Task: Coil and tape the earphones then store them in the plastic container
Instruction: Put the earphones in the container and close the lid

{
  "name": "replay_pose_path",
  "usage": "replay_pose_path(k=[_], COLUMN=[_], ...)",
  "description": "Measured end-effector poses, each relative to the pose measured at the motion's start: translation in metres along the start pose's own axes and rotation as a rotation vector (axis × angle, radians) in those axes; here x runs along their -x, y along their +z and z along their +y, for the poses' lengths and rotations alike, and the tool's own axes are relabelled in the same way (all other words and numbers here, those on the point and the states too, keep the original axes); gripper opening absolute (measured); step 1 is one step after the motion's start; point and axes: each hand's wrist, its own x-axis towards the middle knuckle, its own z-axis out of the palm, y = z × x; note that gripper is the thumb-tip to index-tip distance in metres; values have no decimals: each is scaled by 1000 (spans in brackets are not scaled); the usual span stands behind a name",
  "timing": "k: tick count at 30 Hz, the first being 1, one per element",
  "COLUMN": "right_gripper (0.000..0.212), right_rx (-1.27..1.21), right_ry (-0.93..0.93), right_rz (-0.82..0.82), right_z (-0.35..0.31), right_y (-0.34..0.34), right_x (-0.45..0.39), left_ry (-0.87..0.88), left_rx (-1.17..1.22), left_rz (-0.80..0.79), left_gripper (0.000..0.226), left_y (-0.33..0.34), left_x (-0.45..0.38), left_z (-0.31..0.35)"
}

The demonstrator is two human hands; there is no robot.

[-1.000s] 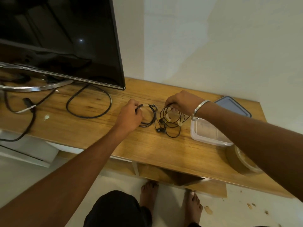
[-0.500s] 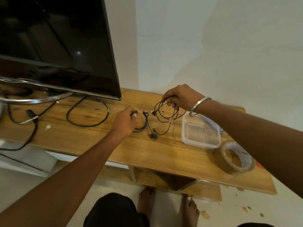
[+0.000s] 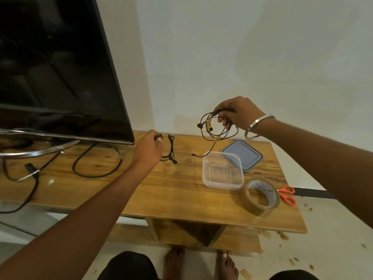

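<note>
My right hand [image 3: 236,114] holds a loose coil of black earphones [image 3: 217,130] in the air above the wooden table [image 3: 171,188]; one cable end hangs down toward the clear plastic container [image 3: 223,172]. My left hand [image 3: 148,150] grips a second, smaller coil of black earphones [image 3: 170,150] just above the table, left of the container. The container stands open and looks empty. Its blue-grey lid [image 3: 243,154] lies behind it. A roll of brown tape [image 3: 260,197] stands in front of the container on the right.
Orange-handled scissors [image 3: 287,195] lie at the table's right edge. A large black TV [image 3: 54,73] on a metal stand fills the left, with black cables [image 3: 96,160] looped on the table below it. My bare feet [image 3: 199,263] show under the front edge.
My right hand has lifted its coil off the table, up and to the right. My left hand has raised the smaller coil slightly. The view has shifted, revealing tape and scissors.
</note>
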Motion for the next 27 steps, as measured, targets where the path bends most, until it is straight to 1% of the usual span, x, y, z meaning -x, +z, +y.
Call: replay_pose_path(k=[3,7,12,15,19,22,24,27], right_gripper=[23,23,23,23,24,26,28,29], right_rx=[11,56,47,43,145,190,247,314], right_ry=[55,128,267,318,353,378,391,405], right_rz=[39,90,103,95,-62,-71,-141,-173], right_z=[9,31,63,74,84,91,90,90], right_y=[-9,-8,13,34,62,85,96,108], right_x=[6,16,19,20,21,26,28,29], left_ry=[7,0,-94,-155,-210,-235,-247,-259], left_rx=[44,150,279,353,435,473,502,519], left_rz=[7,12,1,-23,-79,-113,-133,-161], left_gripper=[18,11,14,16,18,19,19,18], left_y=[2,11,27,38,52,60,65,71], left_x=[-1,-2,-5,-8,-9,-8,-6,-3], left_z=[20,42,58,64,68,70,71,73])
